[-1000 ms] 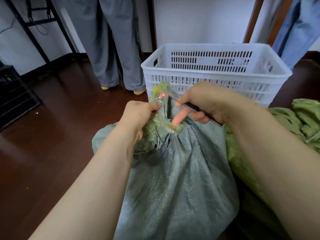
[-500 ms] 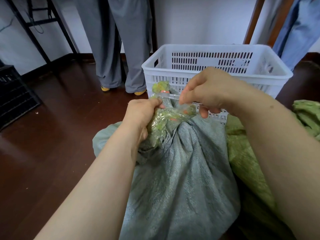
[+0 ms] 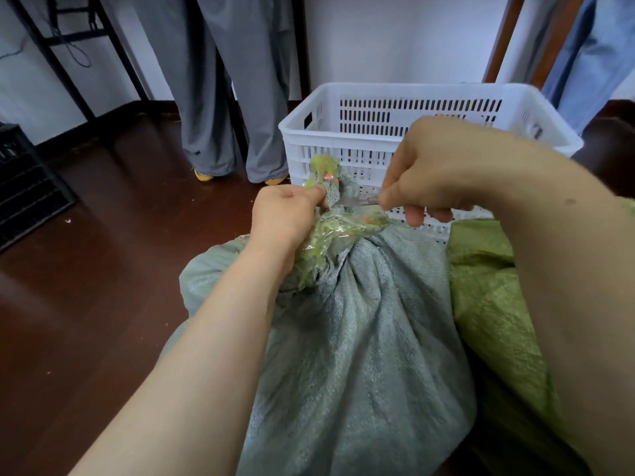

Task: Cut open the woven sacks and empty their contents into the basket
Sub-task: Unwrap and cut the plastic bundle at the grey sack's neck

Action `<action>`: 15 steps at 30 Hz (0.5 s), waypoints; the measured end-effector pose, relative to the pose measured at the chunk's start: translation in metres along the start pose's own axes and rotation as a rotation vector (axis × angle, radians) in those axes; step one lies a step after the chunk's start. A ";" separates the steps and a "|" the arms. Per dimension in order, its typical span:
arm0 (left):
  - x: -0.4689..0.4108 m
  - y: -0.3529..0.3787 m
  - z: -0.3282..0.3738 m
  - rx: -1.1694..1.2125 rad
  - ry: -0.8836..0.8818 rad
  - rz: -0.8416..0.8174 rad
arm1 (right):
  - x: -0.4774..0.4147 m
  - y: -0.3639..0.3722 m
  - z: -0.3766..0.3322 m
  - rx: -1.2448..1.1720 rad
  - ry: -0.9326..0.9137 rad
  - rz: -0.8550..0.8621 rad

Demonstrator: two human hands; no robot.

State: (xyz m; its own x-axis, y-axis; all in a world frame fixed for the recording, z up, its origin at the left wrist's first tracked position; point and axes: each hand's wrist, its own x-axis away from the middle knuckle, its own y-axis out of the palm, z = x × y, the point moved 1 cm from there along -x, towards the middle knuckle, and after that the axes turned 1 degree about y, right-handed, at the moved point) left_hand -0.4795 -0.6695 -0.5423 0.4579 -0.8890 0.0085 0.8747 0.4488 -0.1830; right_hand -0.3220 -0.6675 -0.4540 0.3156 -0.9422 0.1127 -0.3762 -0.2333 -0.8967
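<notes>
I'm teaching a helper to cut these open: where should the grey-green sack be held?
Grip its gathered neck, coming from the left as the left hand does; the fabric bunches narrow there, and the blade in the right hand enters from the right.

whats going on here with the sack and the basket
A person is cutting open a grey-green woven sack that stands on the dark wooden floor. Their left hand grips its bunched neck, which is wrapped in clear plastic. The right hand holds a small silvery blade against that neck. The neck is not yet open, so this sack has not been emptied. A white slotted plastic basket waits just behind, and a brighter green woven sack lies to the right.
</notes>
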 end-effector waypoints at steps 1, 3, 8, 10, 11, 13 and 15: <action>-0.001 0.001 0.000 -0.056 0.047 0.011 | -0.001 0.002 -0.001 0.011 -0.002 -0.006; -0.002 0.002 0.001 -0.170 0.158 0.014 | -0.001 0.004 -0.004 0.026 -0.003 -0.009; 0.002 0.000 0.006 -0.464 0.400 0.025 | 0.001 0.008 -0.011 0.099 -0.030 0.013; 0.007 0.000 0.010 -0.549 0.495 0.013 | 0.003 0.011 -0.015 0.153 -0.047 0.019; 0.009 0.002 0.012 -0.582 0.538 0.005 | 0.003 0.014 -0.018 0.177 -0.058 0.027; 0.012 0.004 0.014 -0.627 0.604 -0.010 | 0.004 0.021 -0.024 0.211 -0.084 0.053; 0.013 0.003 0.015 -0.666 0.645 -0.001 | 0.005 0.027 -0.029 0.235 -0.106 0.057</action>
State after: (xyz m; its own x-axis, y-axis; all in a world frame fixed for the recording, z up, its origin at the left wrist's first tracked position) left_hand -0.4684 -0.6780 -0.5282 0.1050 -0.8576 -0.5035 0.5116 0.4807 -0.7122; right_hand -0.3561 -0.6858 -0.4650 0.3940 -0.9188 0.0250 -0.1874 -0.1069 -0.9764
